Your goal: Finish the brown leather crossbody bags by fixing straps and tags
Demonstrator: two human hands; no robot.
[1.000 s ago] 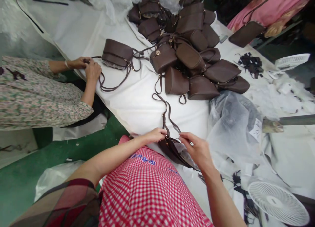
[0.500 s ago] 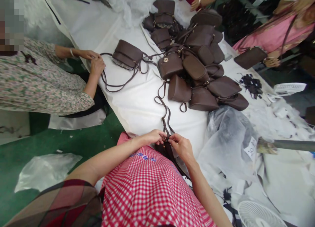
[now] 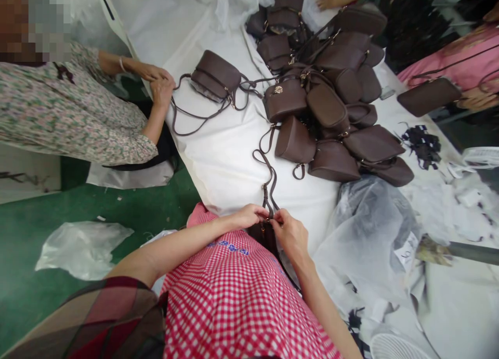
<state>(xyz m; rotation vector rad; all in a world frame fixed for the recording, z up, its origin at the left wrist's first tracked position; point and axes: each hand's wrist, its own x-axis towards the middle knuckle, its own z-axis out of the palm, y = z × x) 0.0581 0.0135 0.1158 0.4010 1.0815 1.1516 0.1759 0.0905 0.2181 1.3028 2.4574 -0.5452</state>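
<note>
At the near table edge, my left hand [image 3: 253,215] and my right hand [image 3: 289,231] meet over a brown strap [image 3: 272,186]. Both are closed, with fingertips pinching the strap near a small metal fitting. Below them a dark brown bag [image 3: 265,233] rests against my checked apron, mostly hidden by my hands and forearms. The strap runs in loose curves up the white table toward a brown bag [image 3: 295,140] at the edge of a pile. What exactly lies between the fingertips is too small to tell.
A pile of brown bags [image 3: 327,109] covers the table's middle. Left, a co-worker's hands [image 3: 160,86] hold the strap of another bag [image 3: 215,76]. A clear plastic bag [image 3: 366,224], black scraps [image 3: 422,146] and a white fan [image 3: 397,346] lie right. At far right, another person holds a bag [image 3: 429,96].
The view has shifted, so the table and pile sit further right. My hands stay together at the strap, pinching it much as before.
</note>
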